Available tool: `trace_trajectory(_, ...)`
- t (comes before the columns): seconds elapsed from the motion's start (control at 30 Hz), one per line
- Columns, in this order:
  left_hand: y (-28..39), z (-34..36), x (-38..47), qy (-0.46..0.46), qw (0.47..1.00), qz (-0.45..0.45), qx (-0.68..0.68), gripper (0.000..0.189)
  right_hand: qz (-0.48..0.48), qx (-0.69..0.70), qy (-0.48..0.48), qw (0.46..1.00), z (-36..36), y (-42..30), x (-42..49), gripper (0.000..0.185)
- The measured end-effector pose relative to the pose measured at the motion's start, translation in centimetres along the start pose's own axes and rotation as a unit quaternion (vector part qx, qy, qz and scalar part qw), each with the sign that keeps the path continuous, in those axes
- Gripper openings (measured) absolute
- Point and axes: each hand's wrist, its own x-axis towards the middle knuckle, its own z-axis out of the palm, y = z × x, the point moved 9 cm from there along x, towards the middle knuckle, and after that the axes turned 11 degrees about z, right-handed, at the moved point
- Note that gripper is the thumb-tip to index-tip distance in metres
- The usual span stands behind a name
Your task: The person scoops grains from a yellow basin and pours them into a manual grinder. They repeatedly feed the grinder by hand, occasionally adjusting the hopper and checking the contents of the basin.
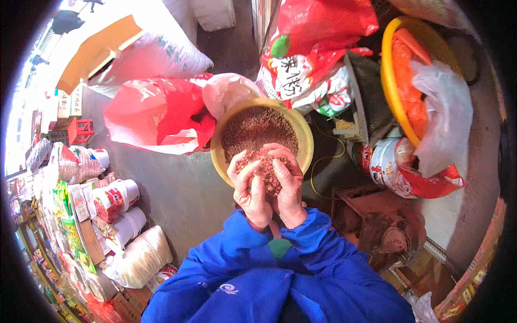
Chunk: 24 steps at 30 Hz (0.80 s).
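Note:
My left hand (pixel 251 189) and my right hand (pixel 287 181) are cupped side by side, holding a heap of reddish-brown dried husks (pixel 265 167), which look like Sichuan peppercorns. Both hands are above the near part of a round yellow basin (pixel 305 133). More of the same small reddish-brown pieces (pixel 258 129) fill the basin's bottom. An open red plastic bag (pixel 161 113) stands against the basin's left side, with a pale pink bag (pixel 230 91) at its far edge. The undersides of my hands are hidden.
Red and white printed sacks (pixel 299 72) stand beyond the basin. A yellow tub (pixel 387 80) with orange and clear plastic is at the right, above a rusty metal machine (pixel 383 230). A yellow cord (pixel 315 181) lies on the floor. White buckets (pixel 131 191) and packaged goods line the left.

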Motion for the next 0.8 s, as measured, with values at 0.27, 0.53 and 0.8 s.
trace_trajectory(0.27,13.8,-0.9,4.9,0.021,0.99,0.103,-0.092,0.023,-0.148,-0.036,-0.047,0.987,7.4,-13.6,-5.1,0.014)
trace_trajectory(0.53,21.5,-0.4,6.9,-0.002,0.964,0.151,-0.219,0.022,-0.191,0.012,-0.041,0.981,10.4,-20.5,-9.1,0.016)
trace_trajectory(0.8,28.2,1.7,6.0,-0.077,0.948,0.225,-0.21,0.027,-0.28,0.007,0.009,0.96,9.2,-26.2,-14.2,0.017)
